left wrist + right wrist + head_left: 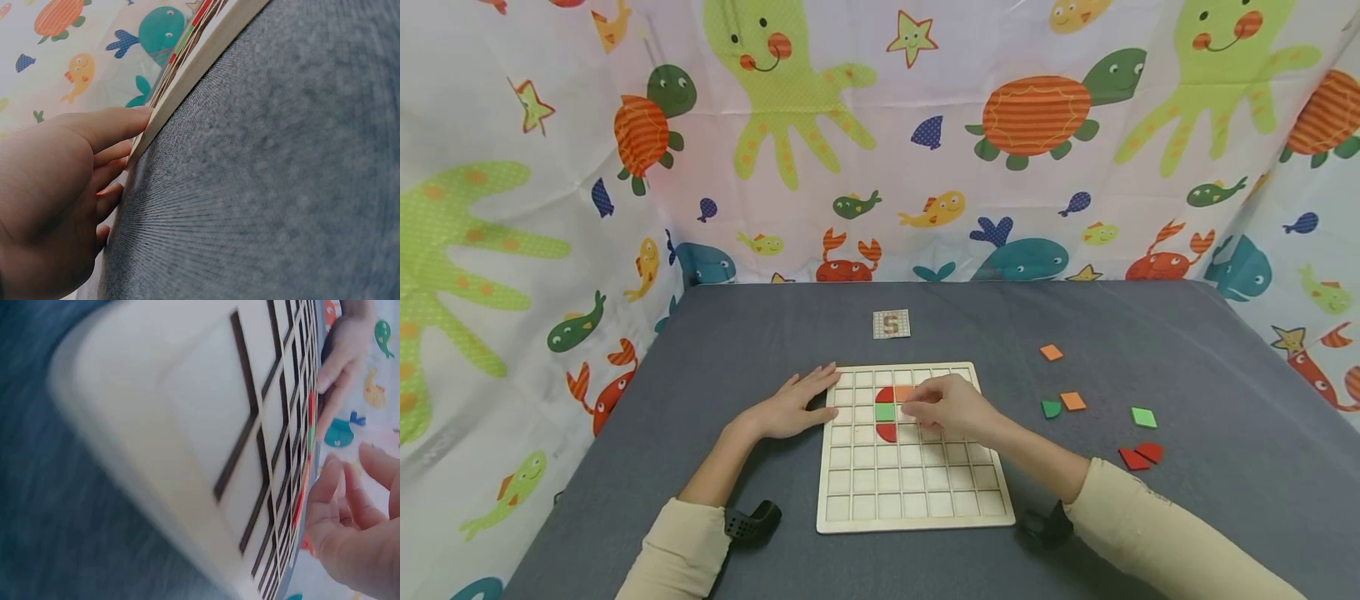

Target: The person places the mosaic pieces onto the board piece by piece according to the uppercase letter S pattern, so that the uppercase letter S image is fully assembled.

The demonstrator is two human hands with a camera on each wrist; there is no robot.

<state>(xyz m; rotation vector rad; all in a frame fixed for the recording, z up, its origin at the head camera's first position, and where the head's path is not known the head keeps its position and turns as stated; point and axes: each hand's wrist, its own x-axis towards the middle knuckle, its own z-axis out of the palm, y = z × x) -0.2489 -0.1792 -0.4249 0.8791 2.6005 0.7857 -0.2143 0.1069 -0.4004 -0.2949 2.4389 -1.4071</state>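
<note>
A pale wooden grid board (913, 505) lies on the grey cloth. My left hand (793, 408) rests at its upper left edge, fingers extended and thumb touching the rim. Over the board's upper middle is my right hand (957, 407), its fingers bent. In the right wrist view, thumb and forefinger stand apart with no piece visible between them. Beside its fingertips sit an orange square (903, 392), a green square (885, 412), an upper red rounded piece (884, 395) and a lower red rounded piece (887, 432). My right hand hides some cells; another red piece (297, 510) shows near it.
A small pattern card (891, 324) lies behind the board. To the right are loose pieces: two orange squares (1073, 402), a dark green rounded piece (1052, 409), a light green square (1144, 417) and two red rounded pieces (1134, 459). A sea-animal curtain (880, 225) encloses the table.
</note>
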